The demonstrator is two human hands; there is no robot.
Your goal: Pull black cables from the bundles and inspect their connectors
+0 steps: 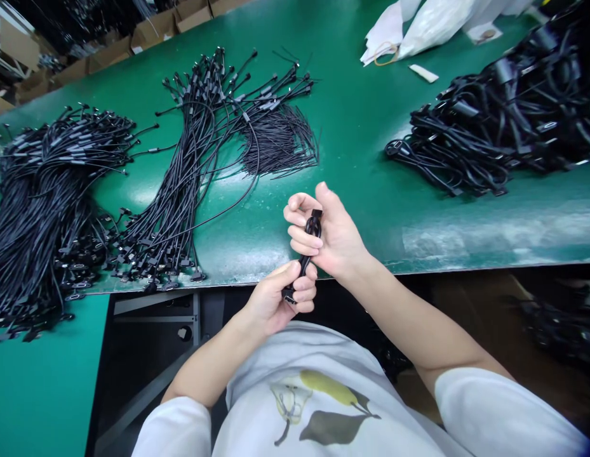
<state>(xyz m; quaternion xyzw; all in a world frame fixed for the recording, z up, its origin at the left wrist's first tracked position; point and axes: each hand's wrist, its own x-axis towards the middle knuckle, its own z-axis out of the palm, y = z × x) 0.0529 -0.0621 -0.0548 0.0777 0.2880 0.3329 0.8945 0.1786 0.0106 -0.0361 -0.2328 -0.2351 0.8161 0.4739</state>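
A black cable (313,227), folded into a short tight bundle, is held between my two hands just above the table's front edge. My left hand (280,298) pinches its lower end, where a small metal connector shows. Around the upper part curl the fingers of my right hand (330,235), with the thumb raised away from it. Part of the bundle is hidden behind my fingers. Beyond my hands lies a stack of short black cable ties (280,143).
Loose straight cables (180,165) fan out left of centre on the green table (352,127). A larger heap of cables (47,190) lies far left. Bundled cables (495,120) are piled at right. White plastic bags (432,28) and cardboard boxes (154,28) sit at the back.
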